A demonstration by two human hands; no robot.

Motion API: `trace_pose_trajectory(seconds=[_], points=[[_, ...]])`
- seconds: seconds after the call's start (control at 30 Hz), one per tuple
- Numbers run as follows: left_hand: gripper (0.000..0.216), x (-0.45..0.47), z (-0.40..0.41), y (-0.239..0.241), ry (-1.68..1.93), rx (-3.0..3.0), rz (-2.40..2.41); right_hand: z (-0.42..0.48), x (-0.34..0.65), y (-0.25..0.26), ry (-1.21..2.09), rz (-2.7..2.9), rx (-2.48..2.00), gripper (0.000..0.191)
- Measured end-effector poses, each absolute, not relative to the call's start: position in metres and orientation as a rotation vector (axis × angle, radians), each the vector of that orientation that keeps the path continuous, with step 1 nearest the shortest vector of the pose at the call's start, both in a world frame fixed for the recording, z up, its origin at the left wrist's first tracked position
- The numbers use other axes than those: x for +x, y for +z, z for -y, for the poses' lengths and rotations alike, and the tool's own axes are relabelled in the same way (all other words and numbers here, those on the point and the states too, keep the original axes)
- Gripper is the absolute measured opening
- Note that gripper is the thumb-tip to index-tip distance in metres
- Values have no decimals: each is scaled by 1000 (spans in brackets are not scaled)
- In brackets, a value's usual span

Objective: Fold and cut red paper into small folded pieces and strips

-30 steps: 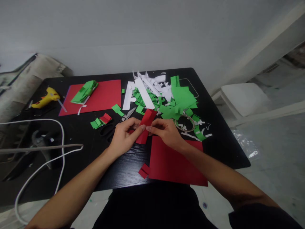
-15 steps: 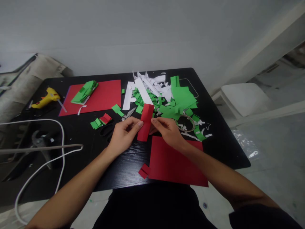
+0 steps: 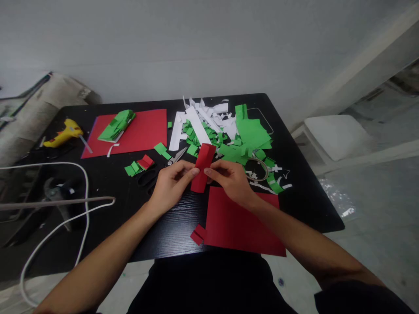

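A creased strip of red paper (image 3: 203, 159) is held up over the table between my two hands. My left hand (image 3: 173, 181) pinches its left edge, thumb on top. On the opposite edge my right hand (image 3: 229, 176) grips it, with the thumb pressed on the front face and the fingers behind. Below my right forearm lies a large red sheet (image 3: 240, 222), and a small folded red piece (image 3: 198, 234) touches its left edge. Scissors (image 3: 176, 156) lie just beyond my left hand, their dark handles partly hidden by it.
Green scraps (image 3: 252, 133) and white paper strips (image 3: 196, 124) are heaped at the back, near a tape roll (image 3: 257, 169). At the left are a yellow glue gun (image 3: 67, 133), a red sheet (image 3: 147, 131) bearing a green paper bundle (image 3: 118, 124), and a white cable (image 3: 87, 187).
My right thumb has moved left onto the face of the red strip. The strip has shifted slightly right and looks more folded along its right side.
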State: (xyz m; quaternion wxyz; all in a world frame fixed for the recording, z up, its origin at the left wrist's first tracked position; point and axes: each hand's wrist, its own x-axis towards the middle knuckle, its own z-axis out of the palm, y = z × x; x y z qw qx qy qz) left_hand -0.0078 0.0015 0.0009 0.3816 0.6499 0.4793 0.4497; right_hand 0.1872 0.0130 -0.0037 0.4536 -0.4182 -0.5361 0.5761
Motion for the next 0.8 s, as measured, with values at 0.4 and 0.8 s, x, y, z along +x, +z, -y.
trace_pose_trajectory(seconds=[0.4, 0.8], points=[[11, -8, -2, -3, 1169, 1547, -1223, -13, 186, -5, 1382, 1334, -1013, 35], [9, -9, -4, -3, 1216, 1776, -1231, -14, 188, -10, 1566, 1256, -923, 29]])
